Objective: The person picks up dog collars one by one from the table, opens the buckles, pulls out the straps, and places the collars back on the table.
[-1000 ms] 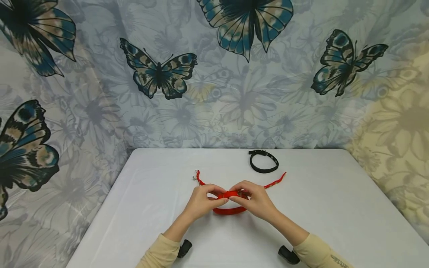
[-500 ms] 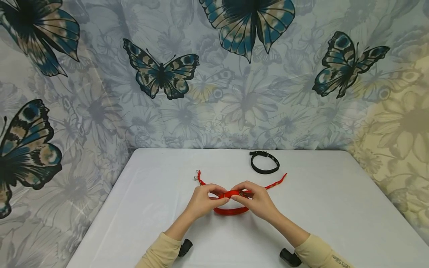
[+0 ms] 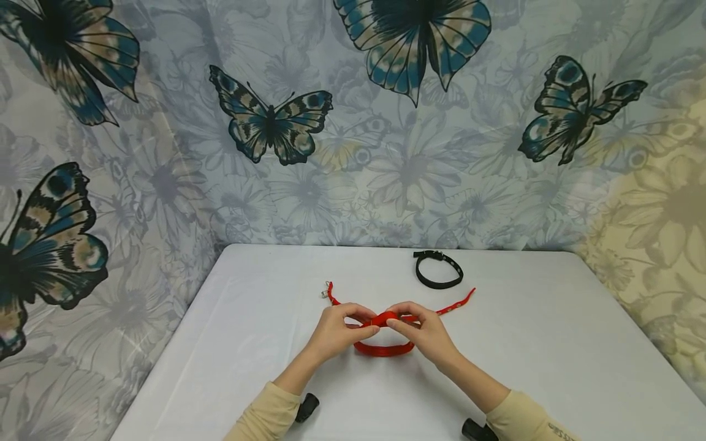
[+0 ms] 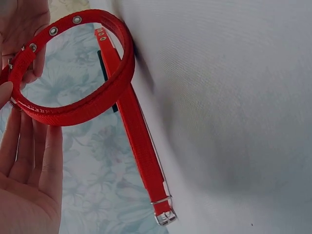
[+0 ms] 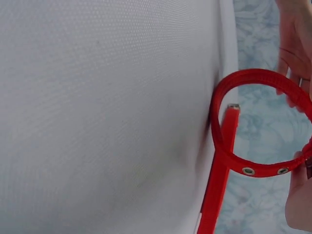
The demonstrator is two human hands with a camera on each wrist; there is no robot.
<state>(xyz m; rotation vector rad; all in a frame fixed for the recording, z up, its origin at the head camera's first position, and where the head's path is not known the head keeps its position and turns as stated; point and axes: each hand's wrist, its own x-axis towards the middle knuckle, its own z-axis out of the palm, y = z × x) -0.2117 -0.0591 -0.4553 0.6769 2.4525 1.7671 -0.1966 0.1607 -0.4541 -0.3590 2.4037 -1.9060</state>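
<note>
Both hands hold a red collar closed into a loop, its lower curve close over the white table. My left hand pinches the upper part of the band between thumb and fingers. Opposite it, my right hand pinches the band near its buckle end, where the red strap bulges up between the fingertips. Metal eyelets line the strap in the left wrist view; the buckle is mostly hidden by fingers. Behind the hands a second red collar lies unfastened, its metal buckle at the left end.
A black collar, fastened in a loop, lies toward the back of the white table. A butterfly-print cloth hangs behind the table's far edge. Black devices sit at the wrists by the beige sleeves.
The right fingers have shifted slightly along the band; the buckle that showed beside them is now covered, and the strap bulges higher. The left hand keeps its grip. The head view has shifted slightly.
</note>
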